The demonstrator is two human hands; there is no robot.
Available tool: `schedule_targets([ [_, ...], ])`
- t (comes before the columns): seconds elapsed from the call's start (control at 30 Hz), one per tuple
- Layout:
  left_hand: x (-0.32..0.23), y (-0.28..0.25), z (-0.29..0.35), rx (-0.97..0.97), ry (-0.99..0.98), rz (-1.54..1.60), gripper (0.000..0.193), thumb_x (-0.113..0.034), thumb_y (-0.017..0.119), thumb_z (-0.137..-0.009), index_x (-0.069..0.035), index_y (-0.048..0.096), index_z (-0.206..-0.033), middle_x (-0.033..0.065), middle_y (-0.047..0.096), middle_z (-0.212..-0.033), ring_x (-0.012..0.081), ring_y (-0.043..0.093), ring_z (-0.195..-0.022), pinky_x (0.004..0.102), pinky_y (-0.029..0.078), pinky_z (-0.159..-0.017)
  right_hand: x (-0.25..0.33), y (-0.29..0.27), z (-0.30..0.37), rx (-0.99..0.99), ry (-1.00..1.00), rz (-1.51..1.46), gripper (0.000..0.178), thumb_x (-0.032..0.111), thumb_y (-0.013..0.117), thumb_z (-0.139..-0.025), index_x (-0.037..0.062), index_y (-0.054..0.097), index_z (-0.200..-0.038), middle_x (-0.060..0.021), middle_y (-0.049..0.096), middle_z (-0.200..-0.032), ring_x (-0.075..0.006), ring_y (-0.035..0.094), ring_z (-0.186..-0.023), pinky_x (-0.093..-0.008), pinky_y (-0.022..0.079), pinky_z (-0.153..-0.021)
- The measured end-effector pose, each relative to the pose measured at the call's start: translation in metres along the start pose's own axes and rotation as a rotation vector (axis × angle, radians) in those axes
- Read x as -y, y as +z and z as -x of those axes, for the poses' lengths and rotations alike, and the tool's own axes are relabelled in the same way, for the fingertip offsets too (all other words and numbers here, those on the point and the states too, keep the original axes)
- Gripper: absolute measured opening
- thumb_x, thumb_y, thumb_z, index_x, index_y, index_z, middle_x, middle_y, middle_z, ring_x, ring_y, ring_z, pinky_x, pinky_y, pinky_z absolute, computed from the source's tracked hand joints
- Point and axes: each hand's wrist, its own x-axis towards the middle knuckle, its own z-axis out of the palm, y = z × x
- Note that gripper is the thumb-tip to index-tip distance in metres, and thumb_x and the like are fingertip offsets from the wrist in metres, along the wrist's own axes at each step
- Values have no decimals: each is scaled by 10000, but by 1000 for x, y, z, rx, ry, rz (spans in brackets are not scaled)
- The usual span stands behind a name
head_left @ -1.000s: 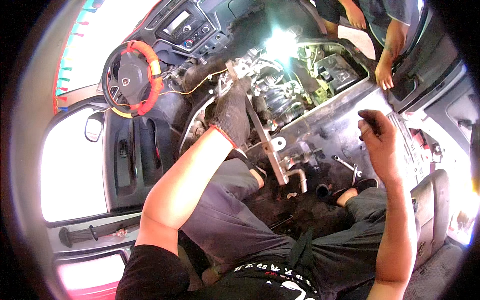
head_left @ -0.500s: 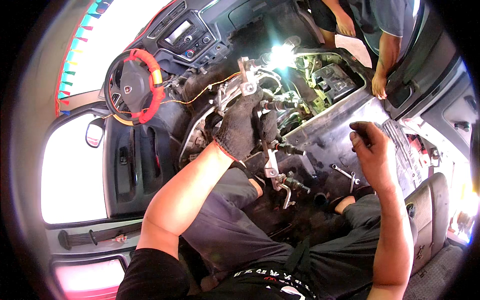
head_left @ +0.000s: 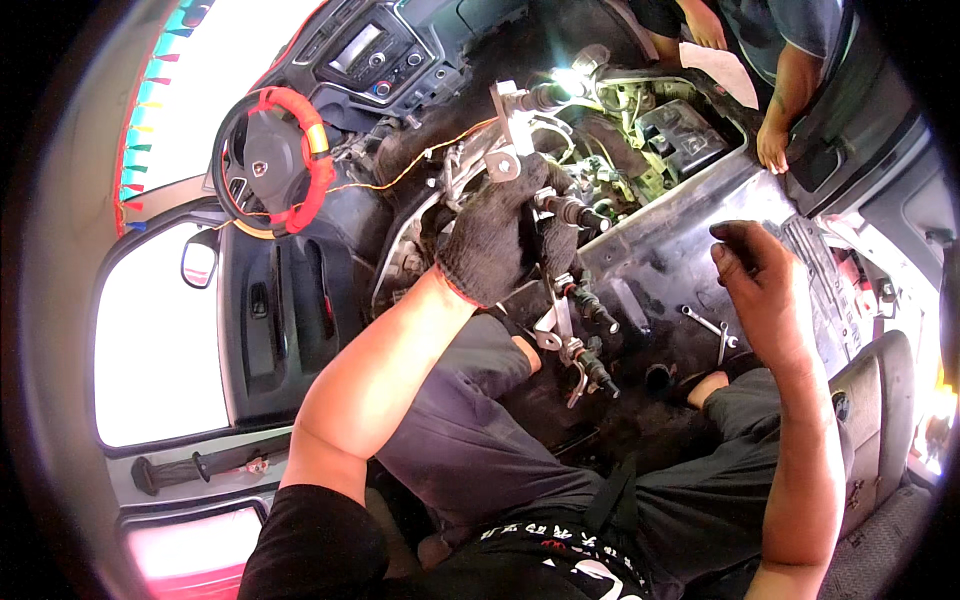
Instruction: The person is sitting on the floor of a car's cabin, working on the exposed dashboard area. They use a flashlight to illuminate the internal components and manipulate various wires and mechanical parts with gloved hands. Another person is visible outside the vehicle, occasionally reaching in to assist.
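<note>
My left hand point(head_left: 490, 240), in a dark knit glove, is wrapped round the middle of a metal fuel rail point(head_left: 514, 128). The rail is held up at a slant in front of the engine opening. Black injectors stick out along its right side, among them a middle injector point(head_left: 585, 300) and a lower injector point(head_left: 600, 372). My bare right hand point(head_left: 768, 290) hovers to the right over the metal floor panel, apart from the rail. Its thumb and fingers are bent but apart, with nothing between them; the fingertips look dirty.
Beyond the rail lies the open engine bay point(head_left: 690, 140). A steering wheel point(head_left: 270, 165) with a red cover is at left. Two wrenches point(head_left: 718, 330) lie on the floor panel point(head_left: 660, 270). Another person's hand point(head_left: 772, 145) rests by the far right edge. A thin yellow wire point(head_left: 400, 180) crosses from the wheel.
The rail in my left hand has turned slightly, its injectors now pointing further downward. My right hand keeps nearly the same pose. The whole view has shifted a little.
</note>
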Motion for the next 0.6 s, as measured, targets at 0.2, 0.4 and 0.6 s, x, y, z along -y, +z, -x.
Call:
schedule_targets([
  [0.2, 0, 9, -2, 71, 72, -224, 484, -548, 531, -968, -87, 539, -822, 24, 509, -630, 130, 499, -519, 294, 428, -501, 3, -3, 0, 22, 12, 47, 198, 101, 642, -887, -11, 653, -1049, -205, 677, -902, -295, 680, -807, -361, 517, -756],
  [0.4, 4, -8, 2, 100, 24, -121, 281, -351, 578, -1006, -86, 551, -1097, 9, 571, -864, 86, 547, -667, 256, 485, -591, 13, 6, 1, 28, -3, 23, 198, 111, 651, -890, -22, 649, -1036, -213, 679, -899, -317, 692, -851, -367, 521, -776],
  [0.6, -1, 9, 1, 91, 103, -167, 435, -505, 614, -922, -89, 523, -1007, 70, 573, -858, 159, 570, -721, 320, 498, -678, -3, -2, -5, 106, 77, 121, 226, 173, 679, -877, -19, 660, -996, -248, 663, -854, -385, 674, -816, -405, 521, -741],
])
